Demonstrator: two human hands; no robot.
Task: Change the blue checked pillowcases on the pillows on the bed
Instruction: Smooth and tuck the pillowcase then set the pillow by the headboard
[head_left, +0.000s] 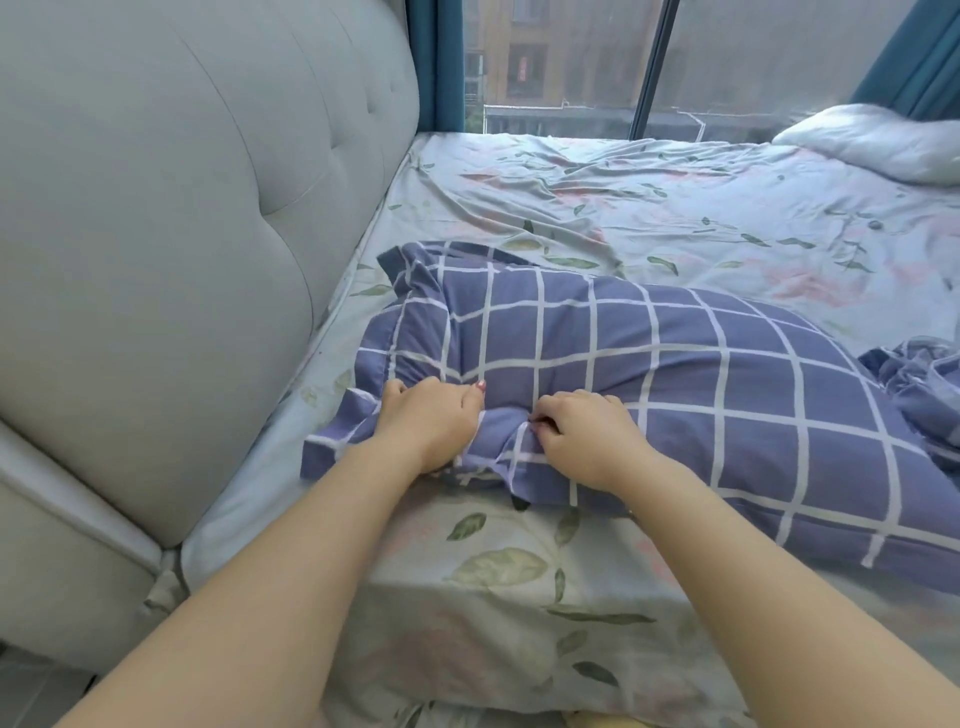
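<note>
Honestly, nothing tricky is expected from this one. The blue checked pillowcase (623, 364) is found still stuffed full, lying flat on the floral sheet (623, 197) of the bed, its far-left corner close to the padded headboard (182, 234). The near edge is already taken in both hands: the flat border flap is gripped by the left hand (426, 421), fingers curled into the cloth, and a bunched fold just beside it is pinched by the right hand (582, 436).

Handling-wise, thin soft cotton is what should be assumed. It's light and floppy, with no stiffness at all, and it wrinkles wherever it's squeezed, as shown by the puckers around both grips. Nothing here is fragile and nothing is slippery. The stuffing looks plump and squashy, so the whole thing is probably lifted easily.

The hold is best kept on the border or the opening hem, not the puffy middle, since only filling would be grabbed there. Where the opening sits can't be told from this view.

More crumpled checked cloth (919, 384) is seen at the right edge, and a white pillow (883, 145) by the window.
</note>
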